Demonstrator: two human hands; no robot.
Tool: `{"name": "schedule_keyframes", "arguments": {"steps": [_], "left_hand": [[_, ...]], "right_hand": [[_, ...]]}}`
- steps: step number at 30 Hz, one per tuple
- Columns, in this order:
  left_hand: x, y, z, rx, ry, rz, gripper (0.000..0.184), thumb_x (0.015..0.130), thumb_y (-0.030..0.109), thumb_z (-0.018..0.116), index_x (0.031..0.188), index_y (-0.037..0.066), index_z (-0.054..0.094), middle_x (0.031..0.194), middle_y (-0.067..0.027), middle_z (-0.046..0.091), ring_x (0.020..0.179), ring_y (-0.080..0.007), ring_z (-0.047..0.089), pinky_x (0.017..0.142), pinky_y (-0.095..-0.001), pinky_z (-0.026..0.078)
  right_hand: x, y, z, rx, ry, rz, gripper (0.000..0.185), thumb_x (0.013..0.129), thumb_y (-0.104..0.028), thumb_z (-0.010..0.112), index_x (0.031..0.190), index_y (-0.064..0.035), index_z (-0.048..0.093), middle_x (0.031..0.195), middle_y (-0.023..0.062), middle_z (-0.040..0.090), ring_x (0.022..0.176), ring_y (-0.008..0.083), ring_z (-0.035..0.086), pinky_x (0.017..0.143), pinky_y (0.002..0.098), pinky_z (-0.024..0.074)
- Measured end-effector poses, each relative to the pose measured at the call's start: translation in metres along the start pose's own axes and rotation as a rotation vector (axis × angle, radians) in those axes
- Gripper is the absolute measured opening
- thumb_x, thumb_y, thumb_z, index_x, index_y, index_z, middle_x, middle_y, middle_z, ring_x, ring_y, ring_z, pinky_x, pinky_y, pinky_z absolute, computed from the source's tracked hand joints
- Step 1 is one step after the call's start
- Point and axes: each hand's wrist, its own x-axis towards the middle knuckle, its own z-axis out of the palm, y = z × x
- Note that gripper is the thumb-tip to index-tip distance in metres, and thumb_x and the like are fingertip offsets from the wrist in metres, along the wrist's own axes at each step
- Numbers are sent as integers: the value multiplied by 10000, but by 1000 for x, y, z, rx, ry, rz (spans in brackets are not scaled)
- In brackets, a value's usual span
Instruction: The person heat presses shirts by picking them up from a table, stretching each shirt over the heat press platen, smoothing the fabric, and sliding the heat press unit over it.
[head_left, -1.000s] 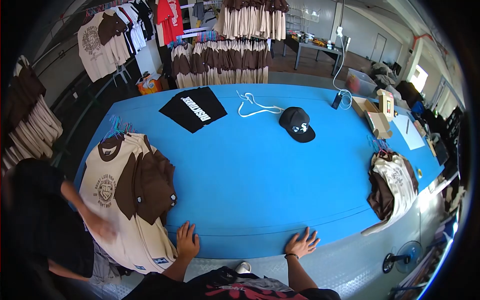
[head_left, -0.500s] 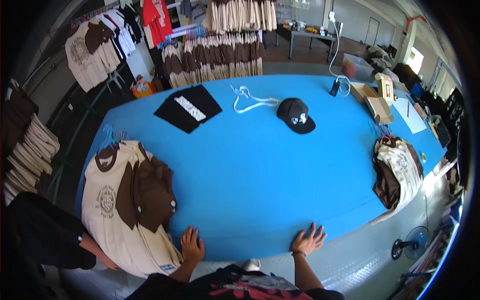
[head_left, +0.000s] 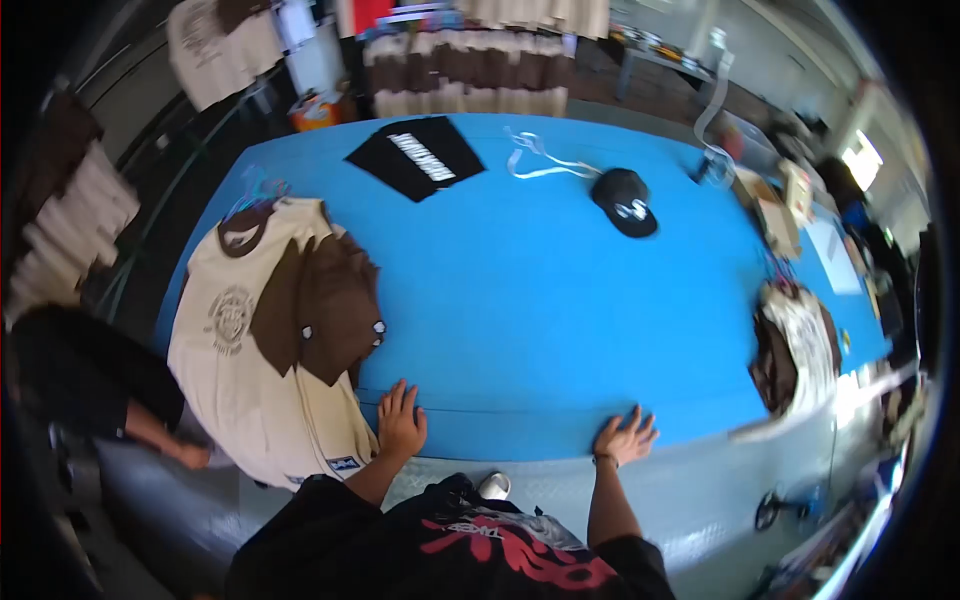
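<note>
My left hand (head_left: 402, 420) rests flat on the near edge of the blue table (head_left: 520, 330), fingers stretched out, beside the hem of a pile of cream and brown T-shirts (head_left: 230, 320). These shirts lie on hangers and hang over the front edge. Farther right, my right hand (head_left: 627, 437) lies spread on the same edge, holding nothing. Beyond the hands, a black cap (head_left: 625, 203) sits toward the back, with a white cord (head_left: 545, 160) to its left. Black folded fabric with white lettering (head_left: 418, 157) lies at the back left.
A second shirt pile (head_left: 797, 345) hangs over the table's right end. Open cardboard boxes (head_left: 775, 220) and a white sheet (head_left: 832, 257) are behind it. Another person's arm (head_left: 160, 435) is at the left. Racks of shirts (head_left: 470, 70) stand behind the table, and a fan (head_left: 785, 508) on the floor.
The view has tilted down and shifted left, so the table's contents appear higher and farther right. Both hands stay on the table edge. The other person's hand has moved away from the shirt pile.
</note>
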Motion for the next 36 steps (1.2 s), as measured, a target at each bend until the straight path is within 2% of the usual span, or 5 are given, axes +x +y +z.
{"name": "schedule_keyframes", "arguments": {"steps": [8, 19, 23, 27, 36], "left_hand": [[1, -40, 36, -90, 84, 195, 391, 808, 107, 537, 1188, 15, 542, 1280, -236, 483, 1130, -411, 474, 955, -493, 362], [11, -46, 46, 128, 14, 136, 365, 827, 273, 529, 1181, 199, 575, 1288, -125, 503, 1083, -374, 508, 866, -540, 394], [31, -64, 82, 51, -85, 207, 416, 804, 388, 493, 1173, 213, 570, 1245, -126, 505, 1023, -424, 511, 819, -608, 395], [-14, -3, 62, -460, 29, 830, 335, 833, 124, 532, 1162, 83, 580, 1209, -156, 560, 1023, -349, 563, 883, -447, 439], [-257, 142, 21, -294, -1734, 1029, 252, 853, 71, 552, 1086, -21, 577, 871, -107, 640, 657, -154, 617, 511, -248, 482]], "right_hand": [[-51, 68, -36, 328, -65, -169, 419, 768, -258, 646, 1158, -122, 580, 1287, 154, 483, 1169, 371, 438, 999, 440, 369], [-630, 207, -61, 122, -1079, 1075, 365, 742, -115, 510, 1064, -29, 659, 1160, 182, 611, 1095, 297, 587, 887, 421, 480], [-815, 158, -100, 530, -844, 1624, 348, 698, -96, 512, 993, -3, 672, 1036, 195, 640, 981, 282, 612, 831, 399, 477], [-914, 129, -85, 404, -344, 1865, 292, 726, -151, 550, 938, -5, 688, 1023, 206, 646, 956, 311, 632, 825, 392, 478], [-872, 163, -116, 517, 600, 1584, 220, 780, -221, 610, 919, -61, 670, 879, 133, 667, 792, 288, 640, 721, 373, 507]]}}
